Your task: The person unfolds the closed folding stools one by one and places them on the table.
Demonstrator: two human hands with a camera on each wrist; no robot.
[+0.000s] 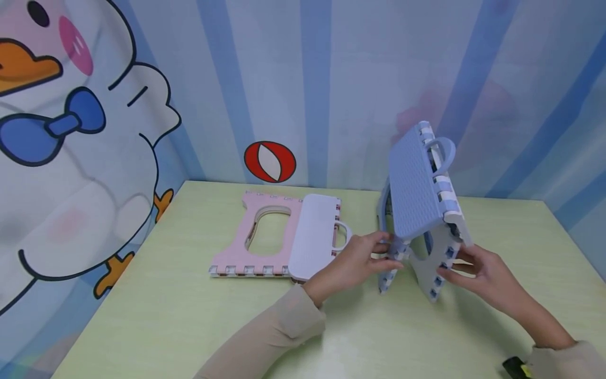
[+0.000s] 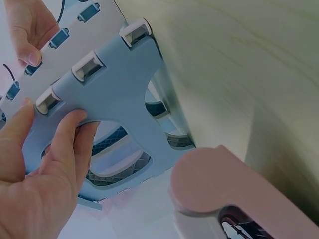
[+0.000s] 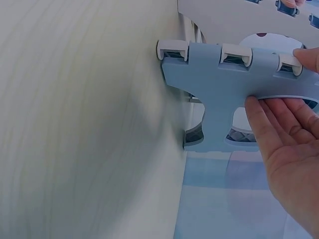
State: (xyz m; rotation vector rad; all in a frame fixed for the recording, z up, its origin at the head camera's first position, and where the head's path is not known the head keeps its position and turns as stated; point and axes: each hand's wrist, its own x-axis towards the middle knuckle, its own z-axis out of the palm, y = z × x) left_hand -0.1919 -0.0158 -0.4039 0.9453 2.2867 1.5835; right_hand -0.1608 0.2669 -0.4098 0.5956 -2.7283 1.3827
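Observation:
A blue folding step stool (image 1: 414, 181) stands on end at the right of the table, its legs partly spread and its textured top facing left. A loop handle (image 1: 445, 155) sticks out from its upper edge. My left hand (image 1: 352, 260) grips the nearer left leg panel, with fingers at the panel's opening and the thumb on its hinged edge, as the left wrist view shows. On the other side my right hand (image 1: 490, 273) pinches the right leg panel (image 3: 209, 79), its fingertips behind the panel and thumb on the edge.
Left of the blue stool, a pink folding stool (image 1: 227, 258) with a white top panel lies flat on the pale green table (image 1: 161, 326). A striped cartoon backdrop (image 1: 360, 95) rises behind the table. Beside the right sleeve is a small black and yellow object (image 1: 516, 367).

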